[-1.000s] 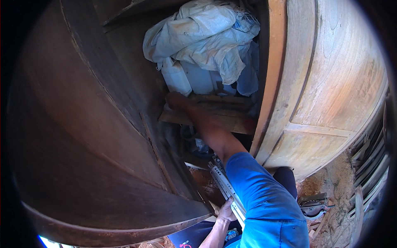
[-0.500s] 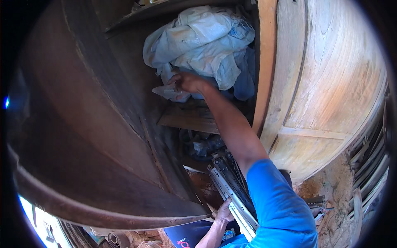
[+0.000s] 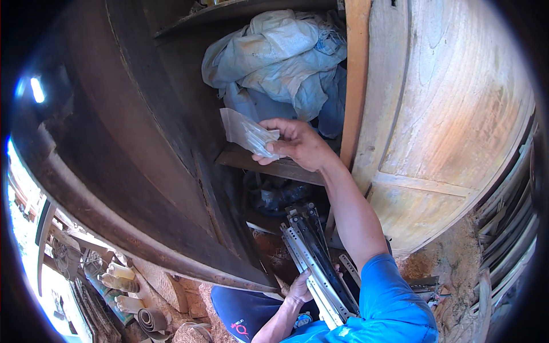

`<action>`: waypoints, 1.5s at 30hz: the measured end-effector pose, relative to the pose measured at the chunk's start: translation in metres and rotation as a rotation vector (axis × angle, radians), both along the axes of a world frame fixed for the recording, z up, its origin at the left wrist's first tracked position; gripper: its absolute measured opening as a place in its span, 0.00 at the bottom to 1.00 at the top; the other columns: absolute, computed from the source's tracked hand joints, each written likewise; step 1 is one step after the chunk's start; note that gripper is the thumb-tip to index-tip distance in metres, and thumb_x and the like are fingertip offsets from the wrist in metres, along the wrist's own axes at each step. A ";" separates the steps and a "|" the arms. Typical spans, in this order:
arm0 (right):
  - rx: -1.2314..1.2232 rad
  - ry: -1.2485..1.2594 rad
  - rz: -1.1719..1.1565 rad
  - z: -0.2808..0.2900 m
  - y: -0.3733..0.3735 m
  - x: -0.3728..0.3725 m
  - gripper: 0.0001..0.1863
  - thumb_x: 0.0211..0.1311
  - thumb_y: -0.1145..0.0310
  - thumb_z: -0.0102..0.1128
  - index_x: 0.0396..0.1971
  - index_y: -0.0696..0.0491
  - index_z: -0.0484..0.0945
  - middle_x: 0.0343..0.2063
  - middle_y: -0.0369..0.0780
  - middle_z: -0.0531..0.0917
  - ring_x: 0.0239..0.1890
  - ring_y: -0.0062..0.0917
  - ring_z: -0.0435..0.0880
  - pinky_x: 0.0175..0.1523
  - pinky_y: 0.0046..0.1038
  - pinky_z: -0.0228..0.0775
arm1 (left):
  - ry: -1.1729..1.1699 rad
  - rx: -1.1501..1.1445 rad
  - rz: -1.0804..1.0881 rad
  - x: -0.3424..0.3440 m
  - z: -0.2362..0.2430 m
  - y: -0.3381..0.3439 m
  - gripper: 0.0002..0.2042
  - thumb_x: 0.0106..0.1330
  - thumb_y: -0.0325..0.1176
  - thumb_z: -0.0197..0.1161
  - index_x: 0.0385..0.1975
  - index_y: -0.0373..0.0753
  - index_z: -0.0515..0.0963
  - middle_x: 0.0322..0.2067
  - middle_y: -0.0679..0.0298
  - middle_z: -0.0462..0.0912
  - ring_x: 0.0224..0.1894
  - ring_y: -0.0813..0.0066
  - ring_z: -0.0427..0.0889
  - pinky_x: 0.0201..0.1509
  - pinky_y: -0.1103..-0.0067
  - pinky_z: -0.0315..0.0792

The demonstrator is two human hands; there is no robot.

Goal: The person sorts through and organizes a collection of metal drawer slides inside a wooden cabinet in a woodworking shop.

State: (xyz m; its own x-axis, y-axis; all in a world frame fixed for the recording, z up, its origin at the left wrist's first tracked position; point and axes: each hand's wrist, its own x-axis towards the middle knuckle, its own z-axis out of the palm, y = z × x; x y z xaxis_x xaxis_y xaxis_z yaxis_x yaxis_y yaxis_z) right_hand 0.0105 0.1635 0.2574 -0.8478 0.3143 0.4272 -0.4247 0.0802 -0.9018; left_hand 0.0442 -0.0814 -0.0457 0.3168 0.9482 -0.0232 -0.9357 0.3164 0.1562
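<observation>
My right hand [image 3: 298, 144] pinches a small clear plastic bag [image 3: 247, 132] with slim pale pieces inside; I cannot make out what they are. It is held in front of the shelf board [image 3: 269, 164] of a wooden cabinet. Behind it lies a crumpled heap of whitish woven sacks [image 3: 280, 48]. Down by my lap, my left hand [image 3: 300, 287] is closed around a bundle of metal drawer slides [image 3: 311, 268], some silver with holes, some black. The slides lean upright and tilted toward the cabinet, partly against my body.
A dark cabinet door [image 3: 143, 188] swings out at left, and a pale wooden door [image 3: 440, 114] stands at right. Under the shelf sit dark items with a clear plastic wrap [image 3: 269, 197]. Bottles [image 3: 120, 277] and a rolled strip [image 3: 151, 320] lie on the floor at lower left.
My right hand has drawn back from under the sacks, bringing the plastic bag out toward me. The left hand still holds the drawer slides. The view has shifted slightly.
</observation>
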 end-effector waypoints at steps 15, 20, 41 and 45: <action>0.238 -0.148 -0.535 0.024 -0.061 0.071 0.18 0.58 0.82 0.60 0.50 0.56 0.79 0.34 0.36 0.84 0.33 0.16 0.79 0.35 0.20 0.71 | -0.019 0.084 0.014 -0.001 0.006 -0.007 0.37 0.57 0.53 0.68 0.63 0.40 0.66 0.62 0.48 0.69 0.64 0.43 0.67 0.68 0.52 0.63; 0.541 -0.048 -0.874 0.045 -0.066 0.107 0.17 0.56 0.83 0.62 0.47 0.57 0.80 0.32 0.37 0.83 0.31 0.17 0.80 0.34 0.21 0.71 | 0.015 0.099 0.006 -0.001 0.010 -0.008 0.40 0.56 0.56 0.68 0.62 0.35 0.67 0.61 0.49 0.70 0.64 0.46 0.68 0.69 0.54 0.62; 2.146 -0.308 -1.826 0.290 -0.010 0.013 0.10 0.58 0.68 0.56 0.29 0.54 0.85 0.35 0.46 0.86 0.43 0.35 0.84 0.43 0.30 0.78 | -0.006 0.104 0.047 -0.005 0.013 -0.012 0.38 0.59 0.56 0.65 0.63 0.36 0.66 0.60 0.49 0.71 0.63 0.44 0.68 0.69 0.54 0.61; 2.034 -0.602 -1.594 0.275 0.061 0.023 0.09 0.58 0.70 0.56 0.27 0.53 0.86 0.29 0.47 0.86 0.35 0.37 0.87 0.40 0.36 0.79 | -0.047 0.159 0.021 0.008 0.010 -0.001 0.36 0.59 0.54 0.66 0.62 0.36 0.67 0.61 0.48 0.70 0.64 0.43 0.68 0.69 0.53 0.61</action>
